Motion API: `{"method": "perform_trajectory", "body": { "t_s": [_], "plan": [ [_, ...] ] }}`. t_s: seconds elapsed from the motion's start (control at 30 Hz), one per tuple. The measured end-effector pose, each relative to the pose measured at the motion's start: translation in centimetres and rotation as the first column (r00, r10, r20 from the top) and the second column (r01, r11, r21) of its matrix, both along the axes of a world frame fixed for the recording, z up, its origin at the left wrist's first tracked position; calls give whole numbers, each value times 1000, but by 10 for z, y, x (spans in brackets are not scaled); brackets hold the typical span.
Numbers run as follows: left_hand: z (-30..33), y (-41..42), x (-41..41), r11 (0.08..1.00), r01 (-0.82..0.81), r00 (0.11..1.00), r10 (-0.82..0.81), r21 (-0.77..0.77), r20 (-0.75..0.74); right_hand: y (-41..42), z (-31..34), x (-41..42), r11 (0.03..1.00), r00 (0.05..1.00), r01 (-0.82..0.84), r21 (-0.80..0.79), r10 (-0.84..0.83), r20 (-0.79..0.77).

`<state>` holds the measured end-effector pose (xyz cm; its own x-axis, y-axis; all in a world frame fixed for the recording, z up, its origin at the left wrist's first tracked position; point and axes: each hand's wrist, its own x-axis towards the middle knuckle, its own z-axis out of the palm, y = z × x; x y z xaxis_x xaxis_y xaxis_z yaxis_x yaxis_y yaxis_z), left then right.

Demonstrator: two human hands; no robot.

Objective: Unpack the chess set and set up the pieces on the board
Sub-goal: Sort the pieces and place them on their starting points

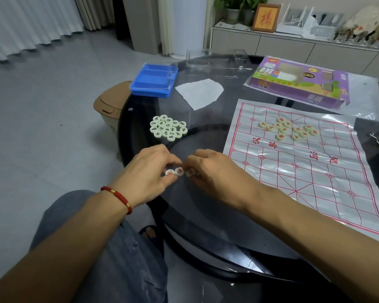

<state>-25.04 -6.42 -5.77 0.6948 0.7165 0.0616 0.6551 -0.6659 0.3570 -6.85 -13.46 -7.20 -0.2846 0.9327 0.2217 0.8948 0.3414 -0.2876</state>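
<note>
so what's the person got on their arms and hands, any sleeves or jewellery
Both forearms are bare, with no sleeves in view. The left wrist carries a red cord bracelet with small gold beads. The left hand and right hand show no gloves, rings or watch that can be made out.

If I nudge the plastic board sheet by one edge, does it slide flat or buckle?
Likely buckles: the board sheet looks thin, creased and wavy, so floppy. Probably slippery on the glass table. The red pieces lying on it could shift.
</note>
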Motion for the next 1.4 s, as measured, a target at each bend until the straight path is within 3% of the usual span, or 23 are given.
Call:
{"method": "perform_trajectory", "body": {
  "t_s": [0.3, 0.47, 0.6, 0.77, 0.93, 1.07, 1.2, 1.3, 1.4],
  "plan": [
    [-1, 1, 7, 994, -5, 999, 10, 105, -41, 2, 16, 9, 998, 1000, 18, 63, -18, -5],
    [17, 9, 59, 994, 23, 997, -31, 111, 71, 0, 42, 79, 965, 969, 245, 94, -243, -35],
    [25, 14, 147, 991, 101, 988, -110, 93, 104, -19, 47, 174, 842, 846, 533, 80, -530, -56],
    [17, 49, 245, 996, 38, 999, -41, 83, 32, -51, 25, 254, 609, 605, 791, -54, -792, -77],
    [16, 74, 293, 999, -28, 999, 27, 22, 38, -51, 11, 273, 615, 604, 777, -135, -789, -116],
    [10, 78, 307, 997, 73, 994, -75, -35, -79, -48, 16, 278, 600, 573, 791, -120, -795, -201],
    [16, 79, 300, 993, 102, 992, -106, -67, -64, -52, 19, 284, 568, 543, 820, -66, -810, -222],
    [27, 70, 272, 993, 112, 994, -112, -41, -12, -50, 21, 278, 605, 592, 797, -4, -781, -197],
    [33, 62, 219, 997, 74, 995, -74, -5, 65, -41, 25, 256, 704, 705, 706, 71, -690, -164]
  ]
}}
